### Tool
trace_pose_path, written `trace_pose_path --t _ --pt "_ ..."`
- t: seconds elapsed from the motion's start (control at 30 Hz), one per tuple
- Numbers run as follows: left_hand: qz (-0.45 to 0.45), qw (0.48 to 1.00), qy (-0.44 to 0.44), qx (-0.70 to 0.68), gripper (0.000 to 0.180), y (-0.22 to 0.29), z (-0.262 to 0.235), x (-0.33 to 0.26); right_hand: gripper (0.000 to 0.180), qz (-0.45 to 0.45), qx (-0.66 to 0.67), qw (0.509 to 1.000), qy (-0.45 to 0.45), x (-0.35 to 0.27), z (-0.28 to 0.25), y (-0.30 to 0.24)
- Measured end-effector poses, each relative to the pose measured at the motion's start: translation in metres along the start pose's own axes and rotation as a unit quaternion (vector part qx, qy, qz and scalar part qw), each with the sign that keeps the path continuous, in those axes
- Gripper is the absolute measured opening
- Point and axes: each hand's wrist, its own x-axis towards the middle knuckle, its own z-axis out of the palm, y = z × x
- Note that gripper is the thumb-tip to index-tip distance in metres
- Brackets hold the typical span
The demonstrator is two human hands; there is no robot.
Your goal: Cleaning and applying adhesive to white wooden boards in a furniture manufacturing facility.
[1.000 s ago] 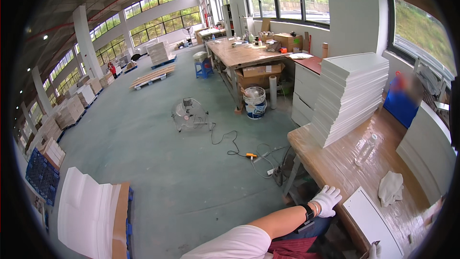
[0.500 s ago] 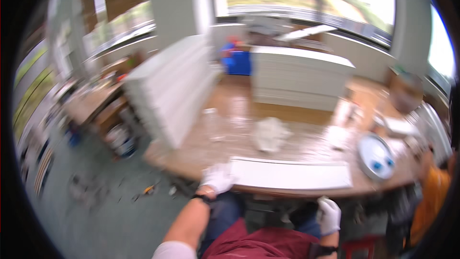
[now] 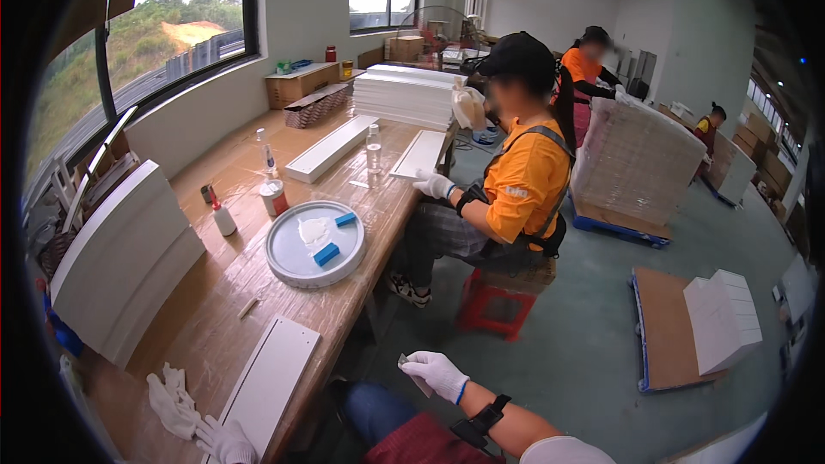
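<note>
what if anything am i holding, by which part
Right hand pinches a small grey thing, by which part is unclear; left hand lies open at the white panel, holding nothing.

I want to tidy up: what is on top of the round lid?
Two blue blocks and a white smear; the lid directly under the blocks is hidden.
</note>
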Motion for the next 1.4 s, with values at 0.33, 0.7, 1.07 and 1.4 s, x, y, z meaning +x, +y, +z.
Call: trace_pose_path --t 0.33,0.7,1.07,1.4 --pt "0.168 0.985 0.007 -0.042 0.076 0.170 -0.012 0.028 0.018 0.047 0.008 0.994 0.101 -0.017 -0.042 0.001" --pt "0.275 0.952 0.067 -0.117 0.072 0.189 -0.013 0.029 0.017 -0.063 -0.054 0.994 0.076 -0.041 -0.045 -0.046" --pt "0.251 0.965 0.008 -0.074 0.072 0.110 -0.012 0.014 0.016 -0.096 -0.012 0.990 0.103 -0.091 -0.052 -0.015" --pt "0.226 0.972 -0.029 -0.052 0.073 0.114 -0.009 0.025 0.015 -0.070 0.053 0.983 0.159 -0.094 -0.075 0.011"
